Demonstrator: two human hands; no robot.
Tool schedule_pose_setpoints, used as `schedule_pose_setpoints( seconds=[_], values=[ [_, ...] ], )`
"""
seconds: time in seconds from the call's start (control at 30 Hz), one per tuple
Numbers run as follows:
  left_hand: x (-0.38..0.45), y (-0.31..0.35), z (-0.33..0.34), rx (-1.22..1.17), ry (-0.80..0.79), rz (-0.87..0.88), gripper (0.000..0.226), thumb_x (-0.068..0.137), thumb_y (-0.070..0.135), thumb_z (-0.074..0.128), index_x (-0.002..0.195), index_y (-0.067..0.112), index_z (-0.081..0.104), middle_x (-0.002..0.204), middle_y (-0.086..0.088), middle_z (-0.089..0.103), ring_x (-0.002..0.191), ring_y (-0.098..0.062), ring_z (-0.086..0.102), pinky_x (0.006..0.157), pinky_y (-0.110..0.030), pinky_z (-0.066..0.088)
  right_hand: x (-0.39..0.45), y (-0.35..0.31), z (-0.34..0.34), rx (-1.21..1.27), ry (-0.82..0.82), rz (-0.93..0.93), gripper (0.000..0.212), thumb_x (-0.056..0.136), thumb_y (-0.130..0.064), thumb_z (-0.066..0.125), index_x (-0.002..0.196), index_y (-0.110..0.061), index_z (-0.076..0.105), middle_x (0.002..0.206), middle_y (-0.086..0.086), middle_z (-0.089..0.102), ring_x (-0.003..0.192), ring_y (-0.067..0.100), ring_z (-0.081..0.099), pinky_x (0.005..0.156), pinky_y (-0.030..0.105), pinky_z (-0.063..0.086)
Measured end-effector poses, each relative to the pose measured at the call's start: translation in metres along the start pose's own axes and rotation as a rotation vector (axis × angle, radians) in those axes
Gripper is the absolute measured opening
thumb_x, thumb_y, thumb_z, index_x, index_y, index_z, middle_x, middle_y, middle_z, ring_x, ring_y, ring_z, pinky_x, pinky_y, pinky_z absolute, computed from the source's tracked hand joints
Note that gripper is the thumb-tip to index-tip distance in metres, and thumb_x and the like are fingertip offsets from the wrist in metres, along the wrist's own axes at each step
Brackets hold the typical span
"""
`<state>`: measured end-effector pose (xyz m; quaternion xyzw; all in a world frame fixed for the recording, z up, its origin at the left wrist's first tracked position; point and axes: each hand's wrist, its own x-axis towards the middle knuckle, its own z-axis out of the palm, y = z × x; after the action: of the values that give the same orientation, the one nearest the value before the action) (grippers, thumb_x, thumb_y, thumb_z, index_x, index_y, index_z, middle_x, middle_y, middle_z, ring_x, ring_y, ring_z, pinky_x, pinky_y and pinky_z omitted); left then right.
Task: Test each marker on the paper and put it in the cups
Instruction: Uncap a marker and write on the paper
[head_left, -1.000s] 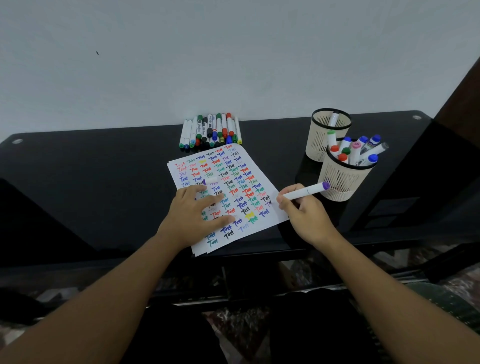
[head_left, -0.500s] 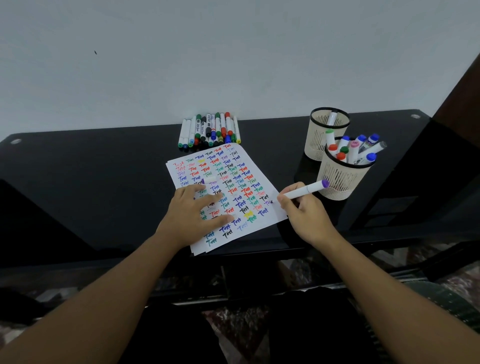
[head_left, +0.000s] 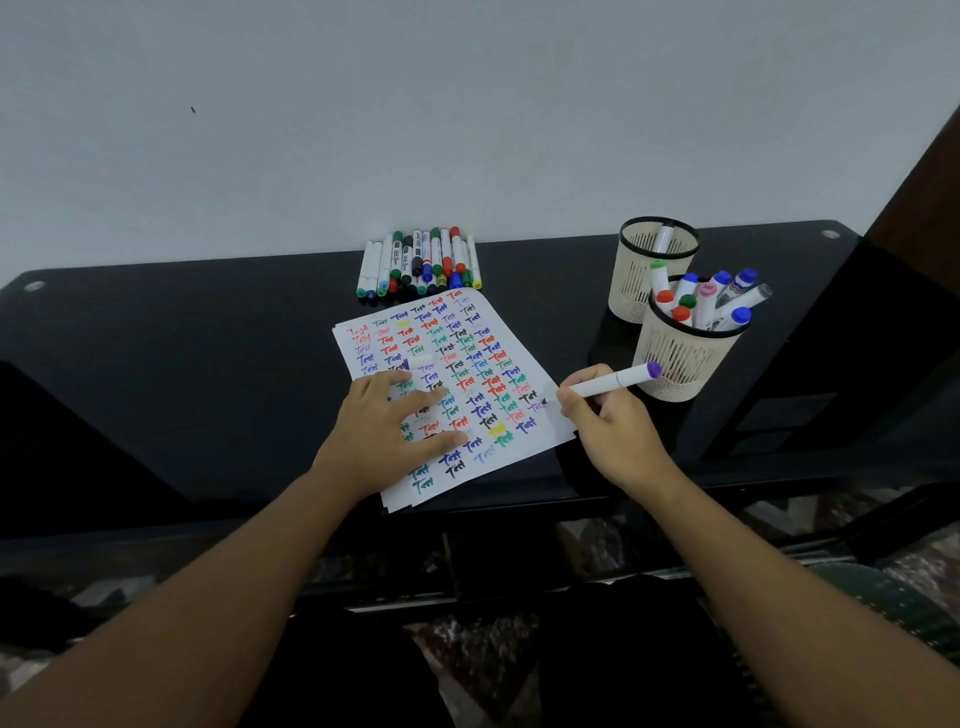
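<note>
R hand (head_left: 615, 431) pinches purple marker (head_left: 613, 383), tip on paper (head_left: 483, 395) at its 3 o'clock edge, purple end pointing to 2 o'clock. L hand (head_left: 387, 434) lies flat on paper, fingers straight and spread. Near cup (head_left: 683, 358) w/ markers just beyond R hand; far cup (head_left: 649, 270) behind it. Untested markers (head_left: 421, 262) at 12 o'clock of paper. Loose cap (head_left: 418, 362) rests on paper.

A white marker (head_left: 615, 381) with a purple end is gripped by the right hand (head_left: 613, 431), its tip set on the right edge of the paper (head_left: 457, 395), which is covered in rows of coloured "Test" words. The paper is pressed flat on the black table (head_left: 182, 353) by the left hand (head_left: 384, 431). A loose cap (head_left: 420, 361) lies on the sheet. A row of markers (head_left: 421, 262) is laid by the wall, and two cups (head_left: 680, 358) holding markers are placed at the right
</note>
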<state>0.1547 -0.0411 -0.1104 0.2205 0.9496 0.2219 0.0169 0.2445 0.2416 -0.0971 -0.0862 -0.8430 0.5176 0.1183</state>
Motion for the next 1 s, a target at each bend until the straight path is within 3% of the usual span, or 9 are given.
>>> schedule_pose_setpoints(
  seconds=[0.3, 0.4, 0.5, 0.6, 0.7, 0.8, 0.9, 0.97, 1.0],
  values=[
    [-0.001, 0.001, -0.002, -0.006, -0.002, 0.010, 0.089, 0.067, 0.099, 0.042, 0.140, 0.049, 0.054, 0.151, 0.011, 0.035, 0.141, -0.016, 0.020, 0.119, -0.046, 0.026, 0.000, 0.000, 0.000, 0.030, 0.060, -0.044, 0.004, 0.104, -0.025, 0.062, 0.108, -0.023, 0.061, 0.094, -0.007, 0.065, 0.083, 0.000, 0.060, 0.071, 0.023, 0.048],
    [0.000, 0.002, -0.006, -0.123, 0.020, -0.022, 0.072, 0.075, 0.083, 0.062, 0.137, 0.046, 0.057, 0.145, 0.011, 0.040, 0.139, -0.015, 0.024, 0.115, -0.040, 0.028, -0.001, -0.002, 0.000, 0.162, 0.043, -0.092, 0.008, 0.105, -0.018, 0.062, 0.111, -0.023, 0.065, 0.095, -0.006, 0.066, 0.082, 0.012, 0.065, 0.081, 0.029, 0.058],
    [0.009, 0.003, -0.012, -0.284, 0.086, -0.108, 0.062, 0.084, 0.060, 0.072, 0.139, 0.039, 0.052, 0.141, 0.005, 0.045, 0.133, -0.015, 0.039, 0.105, -0.034, 0.037, 0.002, -0.002, 0.001, 0.112, -0.005, -0.102, 0.012, 0.105, -0.017, 0.061, 0.109, -0.025, 0.068, 0.094, -0.006, 0.070, 0.088, 0.014, 0.069, 0.082, 0.032, 0.060],
    [0.029, 0.001, -0.019, -0.319, 0.173, -0.215, 0.060, 0.094, 0.048, 0.067, 0.146, 0.034, 0.042, 0.138, -0.001, 0.045, 0.110, -0.013, 0.057, 0.090, -0.032, 0.049, 0.011, -0.007, 0.000, 0.061, -0.124, -0.103, 0.044, 0.103, -0.001, 0.057, 0.134, -0.032, 0.059, 0.118, -0.016, 0.068, 0.114, 0.001, 0.063, 0.086, 0.012, 0.051],
    [0.046, -0.005, -0.019, -0.147, 0.132, -0.251, 0.062, 0.097, 0.050, 0.060, 0.152, 0.038, 0.035, 0.136, -0.002, 0.043, 0.111, -0.017, 0.057, 0.099, -0.043, 0.050, 0.025, -0.016, 0.002, 0.064, -0.257, -0.027, 0.076, 0.098, 0.010, 0.046, 0.153, -0.042, 0.044, 0.139, -0.020, 0.057, 0.132, -0.004, 0.053, 0.096, 0.011, 0.043],
    [0.049, -0.010, -0.011, -0.035, 0.135, -0.210, 0.048, 0.099, 0.053, 0.054, 0.146, 0.042, 0.048, 0.122, 0.005, 0.045, 0.116, -0.014, 0.048, 0.105, -0.041, 0.037, 0.038, -0.027, 0.011, 0.145, -0.242, -0.042, 0.054, 0.105, -0.007, 0.047, 0.147, -0.041, 0.053, 0.139, -0.012, 0.061, 0.132, 0.001, 0.054, 0.104, 0.020, 0.038],
    [0.048, -0.014, -0.004, -0.013, 0.222, -0.147, 0.031, 0.100, 0.051, 0.053, 0.129, 0.045, 0.062, 0.114, 0.009, 0.048, 0.111, -0.013, 0.049, 0.096, -0.039, 0.035, 0.050, -0.038, 0.023, 0.167, -0.155, -0.082, 0.025, 0.108, -0.030, 0.056, 0.127, -0.044, 0.065, 0.121, -0.001, 0.067, 0.111, 0.015, 0.068, 0.097, 0.038, 0.056],
    [0.049, -0.016, -0.001, -0.037, 0.253, -0.110, 0.023, 0.101, 0.043, 0.055, 0.123, 0.042, 0.064, 0.111, 0.011, 0.051, 0.109, -0.014, 0.051, 0.094, -0.039, 0.039, 0.060, -0.044, 0.030, 0.123, -0.207, -0.065, 0.032, 0.107, -0.032, 0.058, 0.133, -0.050, 0.054, 0.121, -0.002, 0.069, 0.103, 0.017, 0.073, 0.088, 0.047, 0.062],
    [0.049, -0.017, 0.000, -0.058, 0.264, -0.094, 0.021, 0.102, 0.040, 0.055, 0.121, 0.039, 0.064, 0.109, 0.012, 0.052, 0.106, -0.015, 0.053, 0.093, -0.042, 0.043, 0.063, -0.047, 0.032, 0.041, -0.252, -0.060, 0.041, 0.106, -0.034, 0.059, 0.138, -0.053, 0.043, 0.125, -0.003, 0.068, 0.101, 0.016, 0.073, 0.083, 0.044, 0.062]
  ],
)
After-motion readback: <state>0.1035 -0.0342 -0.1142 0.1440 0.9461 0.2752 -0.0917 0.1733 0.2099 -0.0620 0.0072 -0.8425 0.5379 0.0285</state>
